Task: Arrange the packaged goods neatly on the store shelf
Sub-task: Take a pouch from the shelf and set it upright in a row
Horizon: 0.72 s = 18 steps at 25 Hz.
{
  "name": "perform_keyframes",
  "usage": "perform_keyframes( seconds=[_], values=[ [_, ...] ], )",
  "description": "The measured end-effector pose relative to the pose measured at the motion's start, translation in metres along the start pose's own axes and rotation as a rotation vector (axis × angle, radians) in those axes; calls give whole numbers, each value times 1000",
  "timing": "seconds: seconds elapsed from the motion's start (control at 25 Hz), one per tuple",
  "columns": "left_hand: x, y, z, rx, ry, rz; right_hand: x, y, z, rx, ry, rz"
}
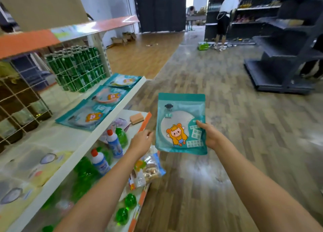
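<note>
Mid-placement: one teal pouch [180, 125] in my right hand [210, 135], thumb on the front at its right edge, other fingers behind it (can't see them). Pouch is upright, face toward me, out over the floor, just right of the shelf [97, 135] lip, not on it yet.

Left hand [142, 140] holds nothing, fingers loosely curled, close to the pouch's left edge but apart from it, I think.

Three matching pouches [103, 98] already lie flat on the shelf in a diagonal row, near to far, overlapping a bit. Green cans [76, 67] behind a wire grid sit further left.

Step in hand, as I read it: bring this pouch over and add it to the row.

Next move needs:
- swing it left over the lip
- tilt it flat, print up like the others
- line it up with the near pouch; bare shelf lies on that side
- left hand can square the edge

Risk: the slick film could slide off the lip.
</note>
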State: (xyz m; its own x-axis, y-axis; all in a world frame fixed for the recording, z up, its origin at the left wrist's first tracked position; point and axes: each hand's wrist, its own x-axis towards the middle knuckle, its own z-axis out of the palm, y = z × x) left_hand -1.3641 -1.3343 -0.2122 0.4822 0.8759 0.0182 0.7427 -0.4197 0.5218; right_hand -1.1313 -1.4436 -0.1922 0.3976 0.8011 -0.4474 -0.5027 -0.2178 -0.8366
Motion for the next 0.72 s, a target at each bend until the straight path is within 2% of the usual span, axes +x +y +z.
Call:
perform_keyframes(
  seconds=[0.28,0.72],
  values=[
    [75,29,14,-50,11,-27,71,-45,-16,1,-38,1],
    [194,65,27,-170,137,-241,191,-144,-16,-101,-205,24]
  ],
)
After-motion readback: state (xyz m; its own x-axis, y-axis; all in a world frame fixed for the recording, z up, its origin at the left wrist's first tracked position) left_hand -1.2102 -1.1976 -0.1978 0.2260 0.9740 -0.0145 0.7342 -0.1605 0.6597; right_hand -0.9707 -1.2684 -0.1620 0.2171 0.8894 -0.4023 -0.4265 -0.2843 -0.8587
